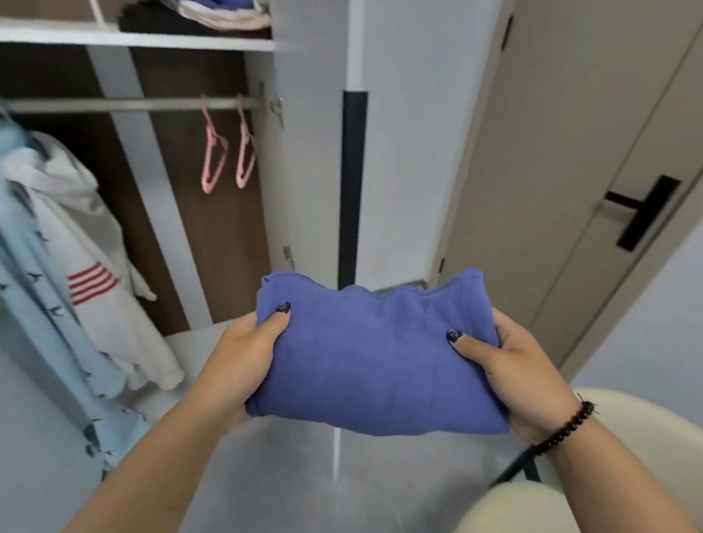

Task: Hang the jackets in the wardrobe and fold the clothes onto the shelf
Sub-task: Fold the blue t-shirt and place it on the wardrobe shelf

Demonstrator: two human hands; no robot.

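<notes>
While you stand before the open wardrobe, you carry the folded blue garment in mid-air between both hands, resting on nothing. Your left hand grips its left edge, thumb on top and fingers curled beneath; your right hand grips the right edge likewise. Judgement: the two-sided hold keeps the folds flat and square so the bundle should reach the shelf without opening.

The shelf sits at the upper edge of view, above the hanging rail. Near its right end lies a stack of folded clothes, blue on top, a likely place for this one. Two pink hangers hang bare at the rail's right end. At the left end hang a white jacket with red stripes and a pale blue patterned garment, already placed.

The floor is grey. A closed door with a dark handle stands right of the wardrobe. A cream chair sits at the lower right corner.
</notes>
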